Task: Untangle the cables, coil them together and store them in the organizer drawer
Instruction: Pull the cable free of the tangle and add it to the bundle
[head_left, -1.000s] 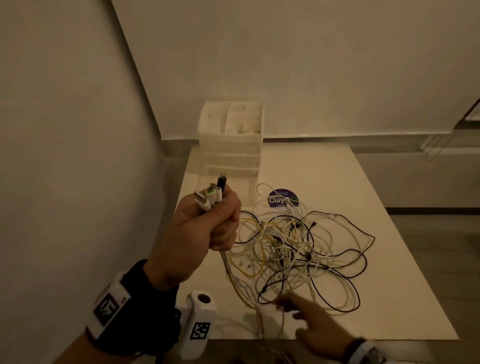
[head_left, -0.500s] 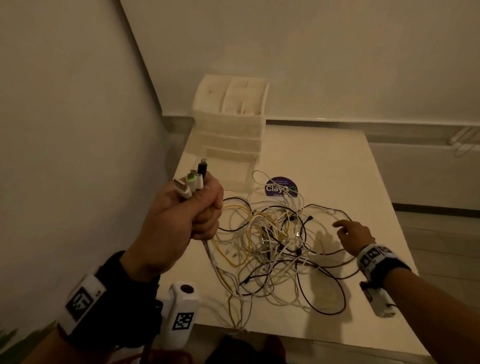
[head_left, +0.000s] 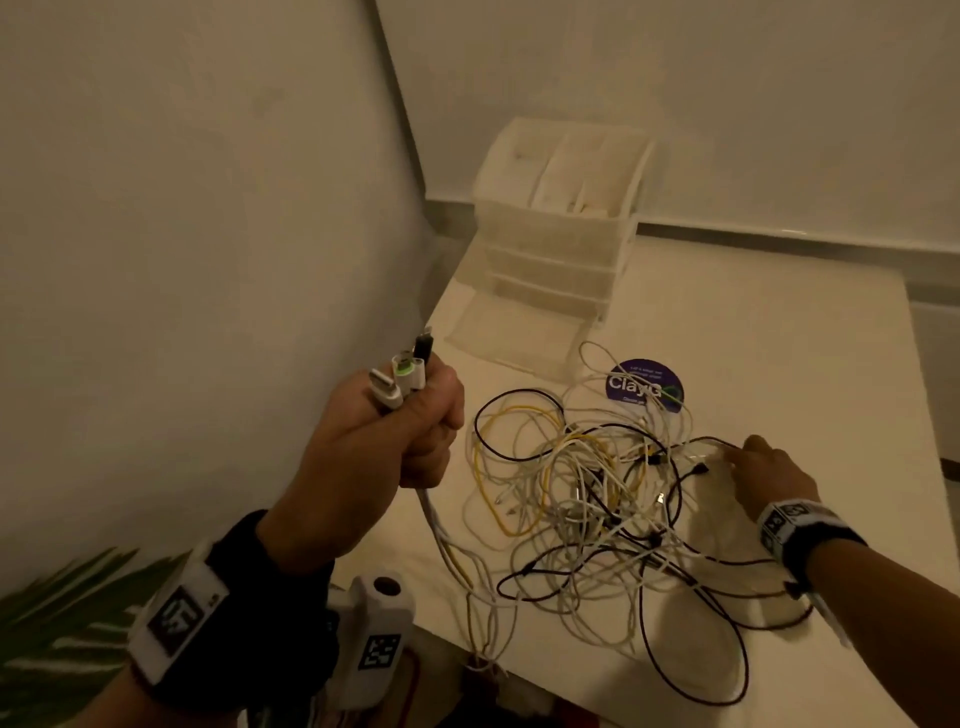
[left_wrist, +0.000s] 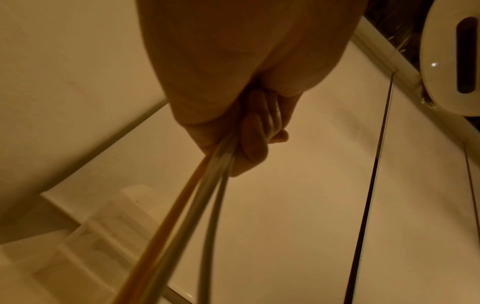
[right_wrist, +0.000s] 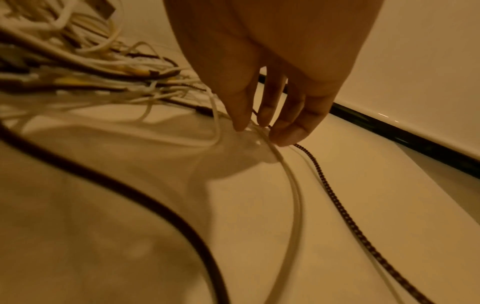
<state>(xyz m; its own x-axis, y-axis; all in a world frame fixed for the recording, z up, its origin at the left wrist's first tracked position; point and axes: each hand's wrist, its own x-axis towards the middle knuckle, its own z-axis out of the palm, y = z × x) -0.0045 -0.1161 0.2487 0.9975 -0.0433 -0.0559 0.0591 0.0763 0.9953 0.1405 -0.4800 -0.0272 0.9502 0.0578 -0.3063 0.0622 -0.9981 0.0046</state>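
A white table (head_left: 779, 332) is jammed into a dim corner, plugs (head_left: 402, 376) are fisted by the left hand (head_left: 379, 447), and the right hand (head_left: 769, 478) is fingering tangled cables (head_left: 587, 493), grip unclear tbh.

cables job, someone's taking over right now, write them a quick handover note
Left hand: raised, gripping a bundle of cable plug ends; their cords trail down into the pile.
Right hand: fingertips down on a white cable at the pile's right edge; no firm grip visible.
Cable tangle: still knotted on the table.
Organizer: back left, bottom drawer pulled open.
Done: some ends gathered.
Left: untangle, coil, store.
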